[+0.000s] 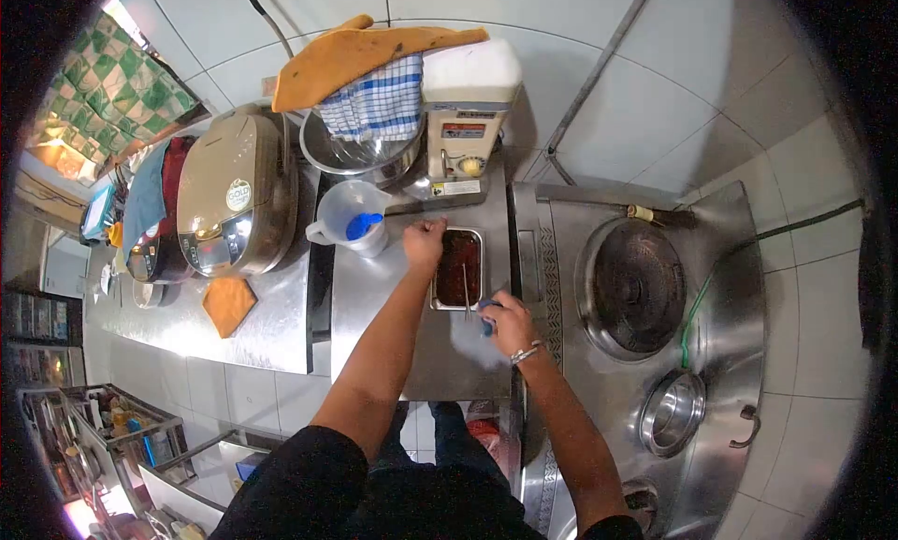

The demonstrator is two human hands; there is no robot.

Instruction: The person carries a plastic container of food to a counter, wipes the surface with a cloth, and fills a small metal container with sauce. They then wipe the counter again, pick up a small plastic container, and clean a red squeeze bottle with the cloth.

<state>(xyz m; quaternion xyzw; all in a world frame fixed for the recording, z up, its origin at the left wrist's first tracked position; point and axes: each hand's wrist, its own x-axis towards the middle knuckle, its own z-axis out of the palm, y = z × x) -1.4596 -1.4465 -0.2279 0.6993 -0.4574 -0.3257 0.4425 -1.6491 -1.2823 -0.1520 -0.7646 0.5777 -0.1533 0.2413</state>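
A rectangular metal pan (482, 268) with dark reddish-brown sauce stands on the steel counter between my hands. My left hand (425, 244) is closed, its fingers pinching at the pan's far left corner. My right hand (510, 324) is closed around a small blue-grey item (486, 317) just off the pan's near right corner; I cannot tell its kind. A thin metal utensil (467, 289) leans over the pan's near rim, close to the right fingers. Left of the pan, a translucent plastic pitcher (341, 201) holds something bright blue.
A stand mixer (470, 105) with cloths over its bowl stands at the back. On the left are a large rice cooker (234, 189) and an orange cloth (229, 306). To the right, a stove holds a dark wok (636, 285) and a metal bowl (673, 414).
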